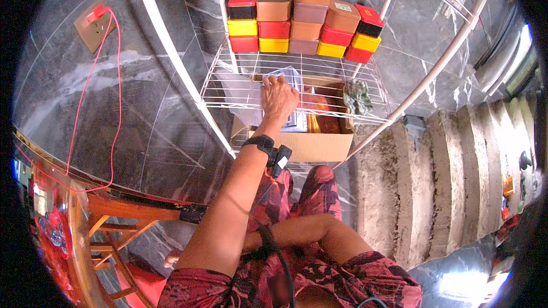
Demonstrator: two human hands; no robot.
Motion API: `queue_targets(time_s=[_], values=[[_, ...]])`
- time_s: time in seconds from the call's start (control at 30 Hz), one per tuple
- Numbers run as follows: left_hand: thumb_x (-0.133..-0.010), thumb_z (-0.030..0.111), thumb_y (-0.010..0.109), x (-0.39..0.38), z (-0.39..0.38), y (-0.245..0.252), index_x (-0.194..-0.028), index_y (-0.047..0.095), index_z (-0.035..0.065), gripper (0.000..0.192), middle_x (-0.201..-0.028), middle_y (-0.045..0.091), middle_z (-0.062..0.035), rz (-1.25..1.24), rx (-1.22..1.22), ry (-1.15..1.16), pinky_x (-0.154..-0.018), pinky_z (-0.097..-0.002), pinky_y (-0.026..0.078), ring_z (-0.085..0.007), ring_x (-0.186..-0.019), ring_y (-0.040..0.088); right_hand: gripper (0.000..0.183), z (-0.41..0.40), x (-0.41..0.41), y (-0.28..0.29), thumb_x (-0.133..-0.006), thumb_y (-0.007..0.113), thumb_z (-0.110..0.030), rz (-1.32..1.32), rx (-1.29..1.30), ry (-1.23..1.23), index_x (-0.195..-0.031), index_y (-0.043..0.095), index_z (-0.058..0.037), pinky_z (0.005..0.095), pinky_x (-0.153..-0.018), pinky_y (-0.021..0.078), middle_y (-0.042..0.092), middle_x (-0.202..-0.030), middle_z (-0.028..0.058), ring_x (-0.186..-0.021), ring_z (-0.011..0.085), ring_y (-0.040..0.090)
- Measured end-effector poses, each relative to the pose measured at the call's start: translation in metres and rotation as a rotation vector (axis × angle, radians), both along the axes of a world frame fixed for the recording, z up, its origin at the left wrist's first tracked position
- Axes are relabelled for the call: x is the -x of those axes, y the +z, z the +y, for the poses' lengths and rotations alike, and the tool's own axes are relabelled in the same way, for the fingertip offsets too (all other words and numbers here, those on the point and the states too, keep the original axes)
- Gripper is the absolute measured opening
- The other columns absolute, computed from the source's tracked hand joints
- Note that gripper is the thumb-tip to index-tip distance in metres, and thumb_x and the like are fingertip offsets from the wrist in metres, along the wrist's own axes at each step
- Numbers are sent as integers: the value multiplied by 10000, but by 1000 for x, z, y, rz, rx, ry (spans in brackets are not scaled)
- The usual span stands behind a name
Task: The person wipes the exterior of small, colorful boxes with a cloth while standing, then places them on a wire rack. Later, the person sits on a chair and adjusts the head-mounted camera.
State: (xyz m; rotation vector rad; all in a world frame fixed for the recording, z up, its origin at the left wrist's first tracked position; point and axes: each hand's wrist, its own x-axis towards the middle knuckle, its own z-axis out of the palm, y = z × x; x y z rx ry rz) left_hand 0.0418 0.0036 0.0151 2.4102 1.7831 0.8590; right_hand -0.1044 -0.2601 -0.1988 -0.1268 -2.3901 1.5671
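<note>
My left hand [279, 97] lies over the white wire shelf [239, 103] of a rack, its fingers bent at the wires. Whether the fingers grip the wires is not clear. Under the wires stands an open cardboard box [312, 145], with a blue-and-white carton [295, 123] and red and yellow packages [314, 105] inside. My right forearm crosses my body beneath the left arm. Only some fingers of my right hand [172, 259] show past the left arm; what they hold, if anything, is hidden. Stacked red, yellow, brown and black boxes [274, 30] sit at the shelf's back.
A crumpled grey-green cloth [358, 96] lies at the shelf's right. White posts [171, 47] flank the shelf. A pink cable [119, 94] hangs from a wall socket [92, 30] at left. Wooden furniture [128, 209] stands lower left; rough concrete steps [411, 192] are at right.
</note>
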Motion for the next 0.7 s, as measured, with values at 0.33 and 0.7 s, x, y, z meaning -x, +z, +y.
queue_targets(time_s=[0.33, 0.7], values=[[-793, 288, 571, 5, 3, -6, -1091, 563, -72, 467, -1157, 543, -264, -5, -27, 14, -957, -479, 388, -387, -1168, 446, 319, 50, -77, 28, -868, 624, -320, -51, -1, -117, -974, 575, -24, 346, -714, 470, 590, -825, 93, -777, 187, 555], [-810, 273, 551, -3, -1, 0, -1111, 548, -75, 461, -1184, 526, -266, -5, 14, 1, -987, -480, 362, -383, -1186, 432, 319, 10, -10, 13, -865, 627, -322, 18, 13, 3, -958, 579, -21, 344, -699, 477, 595, -802, 92, -755, 184, 561]])
